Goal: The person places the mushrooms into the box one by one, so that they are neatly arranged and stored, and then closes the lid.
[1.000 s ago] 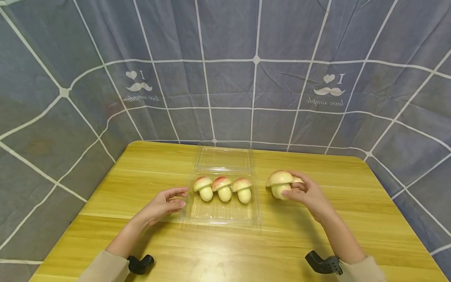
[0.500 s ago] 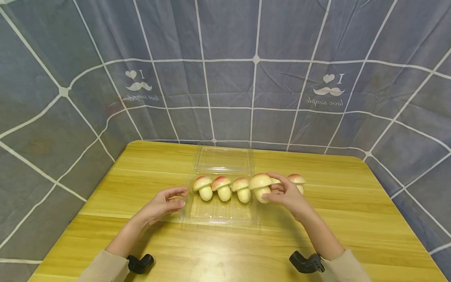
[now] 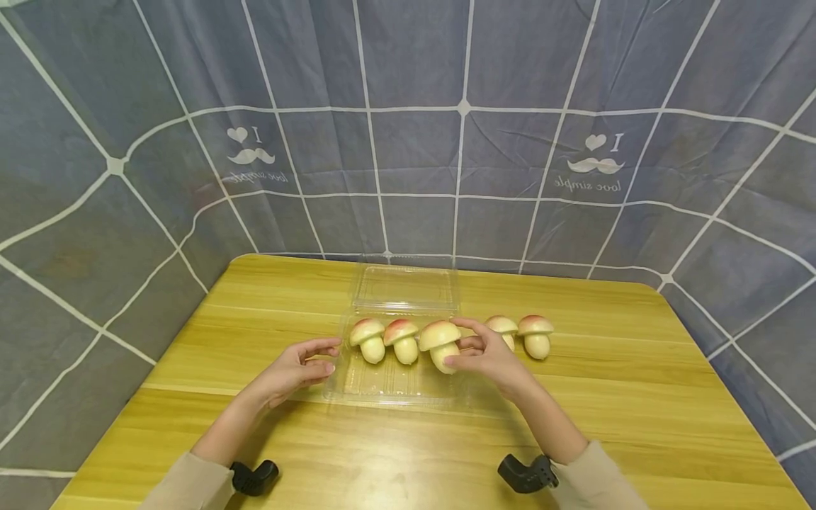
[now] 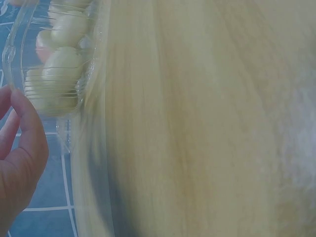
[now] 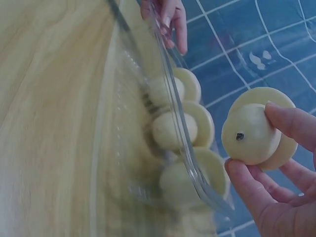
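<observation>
My right hand (image 3: 494, 358) grips a toy mushroom (image 5: 252, 131) with a pale cap and a thick cream stem, between thumb and fingers, above the right part of a clear plastic clamshell box (image 3: 395, 389). Inside the box lie a red-tinged mushroom (image 3: 367, 341) and a second mushroom (image 3: 402, 341). A third mushroom (image 5: 185, 182) shows there in the right wrist view; the held one hides it in the head view. My left hand (image 3: 290, 372) is at the box's left side, thumb and fingers apart, fingertips right at the rim in the left wrist view.
Two more mushrooms stand on the wooden table (image 3: 593, 397) right of the box: a nearer mushroom (image 3: 503, 327), partly behind my right hand, and a farther mushroom (image 3: 537, 336). The box's lid (image 3: 406, 287) lies folded back. A grey gridded curtain (image 3: 408, 156) surrounds the table.
My right hand has carried the mushroom leftward from the table's right side to over the box, uncovering the two mushrooms on the table. My left hand has stayed where it was.
</observation>
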Demonstrator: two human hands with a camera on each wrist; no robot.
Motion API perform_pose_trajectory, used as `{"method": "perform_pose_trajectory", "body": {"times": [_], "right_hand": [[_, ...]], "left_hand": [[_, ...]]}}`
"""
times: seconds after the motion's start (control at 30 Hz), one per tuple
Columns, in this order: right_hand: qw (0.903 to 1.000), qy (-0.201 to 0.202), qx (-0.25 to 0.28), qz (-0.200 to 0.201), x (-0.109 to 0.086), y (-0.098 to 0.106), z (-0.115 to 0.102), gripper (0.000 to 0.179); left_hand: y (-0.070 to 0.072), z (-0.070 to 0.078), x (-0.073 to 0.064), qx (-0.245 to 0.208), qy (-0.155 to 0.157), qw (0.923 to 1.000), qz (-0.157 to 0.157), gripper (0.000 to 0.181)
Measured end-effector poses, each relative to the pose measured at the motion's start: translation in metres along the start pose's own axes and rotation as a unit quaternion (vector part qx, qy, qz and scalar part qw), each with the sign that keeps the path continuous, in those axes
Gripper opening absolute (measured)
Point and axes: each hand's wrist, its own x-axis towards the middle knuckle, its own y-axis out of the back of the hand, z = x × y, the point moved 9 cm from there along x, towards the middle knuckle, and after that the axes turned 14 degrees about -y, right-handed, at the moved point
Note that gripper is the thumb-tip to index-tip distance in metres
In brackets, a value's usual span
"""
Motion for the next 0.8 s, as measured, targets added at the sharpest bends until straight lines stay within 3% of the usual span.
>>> {"method": "perform_pose_trajectory", "body": {"times": [0.8], "right_hand": [[0.9984, 0.013, 0.007, -0.055, 0.025, -0.060, -0.001, 0.068]], "left_hand": [[0.000, -0.001, 0.000, -0.002, -0.002, 1.0000, 0.004, 0.061]]}}
